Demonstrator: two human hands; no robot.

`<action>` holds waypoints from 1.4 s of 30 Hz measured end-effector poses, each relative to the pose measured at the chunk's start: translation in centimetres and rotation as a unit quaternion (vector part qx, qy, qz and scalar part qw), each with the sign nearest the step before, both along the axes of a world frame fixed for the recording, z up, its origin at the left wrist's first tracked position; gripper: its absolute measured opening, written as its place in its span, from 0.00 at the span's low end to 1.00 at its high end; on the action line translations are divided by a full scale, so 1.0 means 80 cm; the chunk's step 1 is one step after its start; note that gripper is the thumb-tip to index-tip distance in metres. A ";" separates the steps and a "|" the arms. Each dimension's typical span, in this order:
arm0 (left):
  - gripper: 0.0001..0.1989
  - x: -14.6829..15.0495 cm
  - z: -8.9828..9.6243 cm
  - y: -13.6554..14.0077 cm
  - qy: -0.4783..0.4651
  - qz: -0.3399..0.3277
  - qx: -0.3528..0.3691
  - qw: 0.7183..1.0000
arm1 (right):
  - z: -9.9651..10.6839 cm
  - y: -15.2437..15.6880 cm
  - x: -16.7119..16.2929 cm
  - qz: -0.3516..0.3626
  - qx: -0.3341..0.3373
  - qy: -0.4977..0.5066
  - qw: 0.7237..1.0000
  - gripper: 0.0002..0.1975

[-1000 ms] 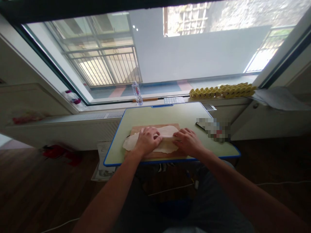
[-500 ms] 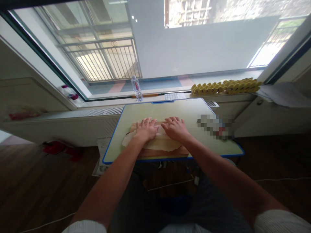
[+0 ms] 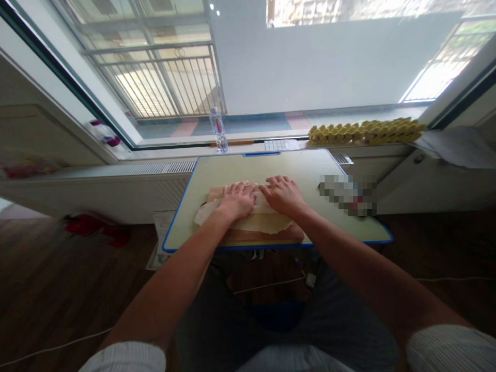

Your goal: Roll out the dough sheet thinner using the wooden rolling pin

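A thin, pale sheet of what looks like rolled-out dough (image 3: 267, 223) lies on a wooden board (image 3: 263, 237), its uneven edge hanging past the board's left side. My left hand (image 3: 239, 200) rests palm down on the sheet's upper part, fingers spread towards the window. Beside it on the right, my right hand (image 3: 283, 194) lies on the sheet too, fingers stretched out and slightly bent. A small gap separates the two hands. Both hands cover part of the sheet and of the board's far edge.
Under the board is a pale green table (image 3: 256, 166) with a blue rim. A blurred-out item (image 3: 346, 195) lies at its right. On the sill stand a clear bottle (image 3: 218, 130) and yellow egg trays (image 3: 366, 132). A red object (image 3: 96, 229) is on the floor at left.
My left hand has slid slightly to the right over the sheet. My right hand stays on the sheet with little change. The view has tilted a little downward.
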State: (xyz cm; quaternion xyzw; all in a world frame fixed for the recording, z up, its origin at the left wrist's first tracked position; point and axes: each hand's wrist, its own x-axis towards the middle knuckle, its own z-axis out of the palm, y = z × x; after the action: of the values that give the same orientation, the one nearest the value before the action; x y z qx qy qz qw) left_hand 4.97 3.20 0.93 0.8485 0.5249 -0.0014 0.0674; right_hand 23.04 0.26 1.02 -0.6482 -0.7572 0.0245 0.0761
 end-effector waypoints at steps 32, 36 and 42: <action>0.26 0.039 0.003 0.005 -0.068 0.074 -0.002 0.995 | -0.009 -0.044 0.091 0.084 0.052 0.112 0.989 0.15; 0.34 0.043 0.007 0.022 -0.041 0.073 -0.058 0.995 | -0.006 -0.024 0.071 -0.037 0.062 0.063 0.995 0.25; 0.35 0.046 0.007 0.040 -0.050 0.107 -0.064 0.991 | -0.008 -0.003 0.064 -0.050 0.034 0.001 0.998 0.30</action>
State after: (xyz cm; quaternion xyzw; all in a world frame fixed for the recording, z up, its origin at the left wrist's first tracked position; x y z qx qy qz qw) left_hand 8.64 6.42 1.50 0.7806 0.6072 0.0145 0.1477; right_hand 28.17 0.01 0.35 -0.6823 -0.7242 -0.0049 0.0999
